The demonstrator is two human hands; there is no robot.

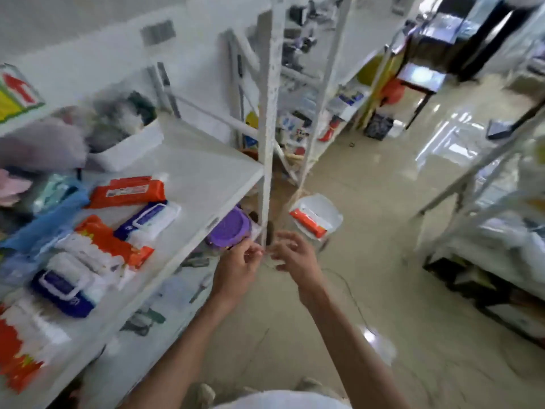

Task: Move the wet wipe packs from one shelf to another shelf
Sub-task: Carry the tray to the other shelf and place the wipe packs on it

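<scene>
Lying left of both hands' fingers (pixel 253 250): wet wipe packs (pixel 126 191).

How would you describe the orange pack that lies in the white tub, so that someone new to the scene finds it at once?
Start at the white shelf on the left and follow its upright front post down to the floor. Just right of the post stands a white tub. In it lies one orange wet wipe pack, the only pack not on the shelf.
</scene>
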